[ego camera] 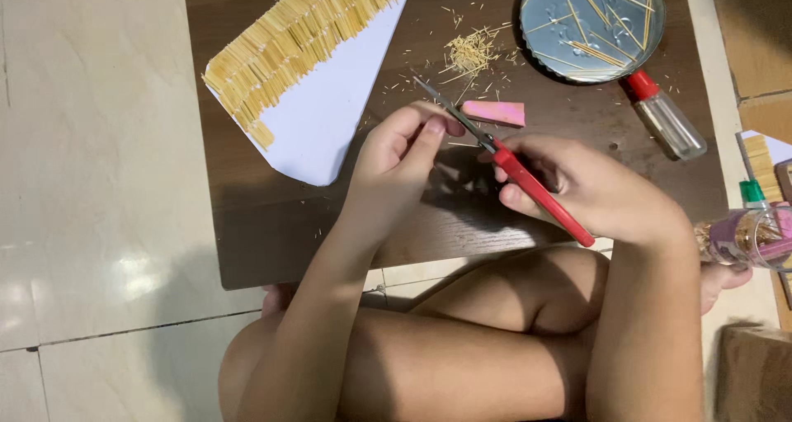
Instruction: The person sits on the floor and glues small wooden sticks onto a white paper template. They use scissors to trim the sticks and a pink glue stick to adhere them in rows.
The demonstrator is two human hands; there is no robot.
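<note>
Trimming step: right hand (590,187) clamped on red-handled scissors (503,154), left hand (404,154) pinching a thin stick at the blades; next needs a clean snip.

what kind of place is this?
Likely a home floor craft spot: the person sits cross-legged on pale floor tiles at a low wooden table, with scissors, a stick-covered white card and a round metal tray.

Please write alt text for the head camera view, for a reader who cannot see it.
A right hand holds red-handled scissors over a dark wooden table, while the left hand pinches something thin at the blades. Nearby lie a white card covered with yellow sticks and a round metal tray.
</note>
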